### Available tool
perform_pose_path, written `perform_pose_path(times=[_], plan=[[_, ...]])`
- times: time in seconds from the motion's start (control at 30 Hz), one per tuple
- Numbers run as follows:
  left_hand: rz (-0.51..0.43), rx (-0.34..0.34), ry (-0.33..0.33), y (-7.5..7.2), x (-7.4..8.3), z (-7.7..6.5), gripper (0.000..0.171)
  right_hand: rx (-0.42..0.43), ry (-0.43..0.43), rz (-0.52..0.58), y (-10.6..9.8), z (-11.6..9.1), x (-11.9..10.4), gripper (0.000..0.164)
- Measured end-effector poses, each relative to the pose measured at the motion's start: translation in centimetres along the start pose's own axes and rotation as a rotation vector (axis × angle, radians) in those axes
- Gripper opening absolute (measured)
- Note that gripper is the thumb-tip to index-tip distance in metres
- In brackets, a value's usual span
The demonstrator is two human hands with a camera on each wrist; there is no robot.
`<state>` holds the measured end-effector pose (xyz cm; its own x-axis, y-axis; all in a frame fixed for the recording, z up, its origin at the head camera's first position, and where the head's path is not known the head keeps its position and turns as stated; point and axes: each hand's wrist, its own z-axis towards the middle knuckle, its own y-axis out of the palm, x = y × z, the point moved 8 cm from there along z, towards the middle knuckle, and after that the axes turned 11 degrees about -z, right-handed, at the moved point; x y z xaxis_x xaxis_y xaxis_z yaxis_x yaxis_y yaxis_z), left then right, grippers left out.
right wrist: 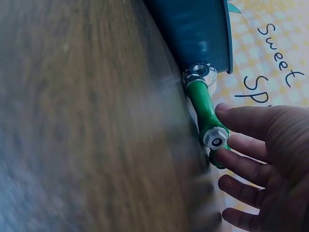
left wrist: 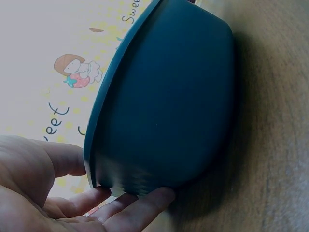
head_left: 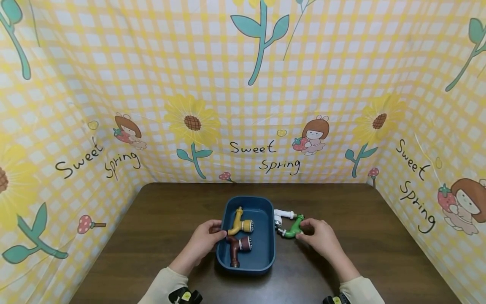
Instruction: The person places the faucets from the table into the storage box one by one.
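At the loosely spread fingers of the right hand (head_left: 322, 237), a green tap (head_left: 294, 230) lies on the desk (head_left: 171, 211).
Just past it from those fingers sit a white tap (head_left: 278, 218) and the wall of a blue bin (head_left: 262, 255), blocking the way left; inside lie yellow (head_left: 236, 223) and brown taps (head_left: 233, 250). Opposite, the left hand (head_left: 205, 240) pinches the rim.

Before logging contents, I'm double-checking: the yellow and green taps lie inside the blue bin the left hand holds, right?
Not quite: the green tap is outside; the head view shows the brown tap inside the blue bin with the yellow tap. The left hand holds it.
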<state>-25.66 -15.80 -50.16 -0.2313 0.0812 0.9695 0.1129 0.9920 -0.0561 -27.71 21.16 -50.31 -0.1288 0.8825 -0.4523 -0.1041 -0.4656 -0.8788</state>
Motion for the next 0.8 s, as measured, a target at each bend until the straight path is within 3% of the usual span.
perform_pose_path(times=[0.8], plan=[[-0.009, -0.001, 0.005, 0.04, -0.05, 0.03, 0.039, 0.007, 0.033, -0.068, 0.66, 0.05, -0.09, 0.029]])
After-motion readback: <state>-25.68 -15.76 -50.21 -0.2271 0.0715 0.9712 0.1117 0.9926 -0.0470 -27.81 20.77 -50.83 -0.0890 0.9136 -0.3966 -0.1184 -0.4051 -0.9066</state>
